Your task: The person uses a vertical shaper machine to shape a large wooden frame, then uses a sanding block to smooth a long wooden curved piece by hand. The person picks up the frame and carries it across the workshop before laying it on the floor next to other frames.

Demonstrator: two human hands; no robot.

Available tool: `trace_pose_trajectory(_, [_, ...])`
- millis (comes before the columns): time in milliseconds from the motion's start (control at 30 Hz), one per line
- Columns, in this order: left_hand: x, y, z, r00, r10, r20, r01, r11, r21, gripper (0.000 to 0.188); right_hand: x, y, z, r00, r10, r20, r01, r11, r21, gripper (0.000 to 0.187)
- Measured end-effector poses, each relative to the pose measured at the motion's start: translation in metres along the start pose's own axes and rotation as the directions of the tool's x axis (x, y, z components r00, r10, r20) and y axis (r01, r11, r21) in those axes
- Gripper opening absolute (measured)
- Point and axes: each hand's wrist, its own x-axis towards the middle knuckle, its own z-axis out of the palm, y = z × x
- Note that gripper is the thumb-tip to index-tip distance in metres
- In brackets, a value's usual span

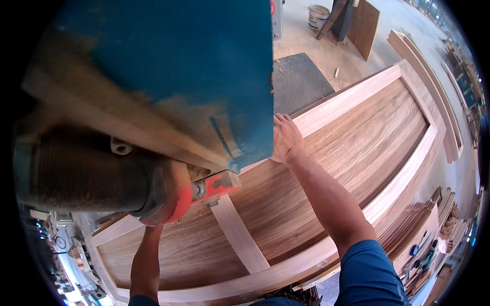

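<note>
A large framed wooden door with recessed panels and a cross rail lies below a machine. My right hand holds the door's far edge, its fingers bent over the wood; the machine's blue housing hides part of it. My left forearm reaches over the door's near left part. The left hand itself is hidden behind a red, dusty machine part, so its grip does not show. A red-and-grey block on the machine sits over the cross rail's far end.
A ribbed dark hose runs left from the machine. Beyond the door is a dark flat surface. A bucket and a leaning board stand farther back. Long wood frames and stacked strips lie at right.
</note>
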Motion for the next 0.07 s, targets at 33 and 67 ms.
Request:
trace_pose_trajectory(33, [0.0141, -0.0082, 0.0265, 0.968, -0.08, 0.238, 0.085, 0.996, -0.012, 0.037, -0.0033, 0.0064, -0.005, 1.0, 0.009, -0.012, -0.009, 1.0, -0.018, 0.031])
trace_pose_trajectory(67, [0.0179, -0.0051, 0.0304, 0.969, -0.069, 0.238, 0.074, 0.997, -0.013, 0.037, -0.0056, 0.0102, -0.0074, 1.0, 0.012, -0.008, -0.012, 1.0, -0.025, 0.031])
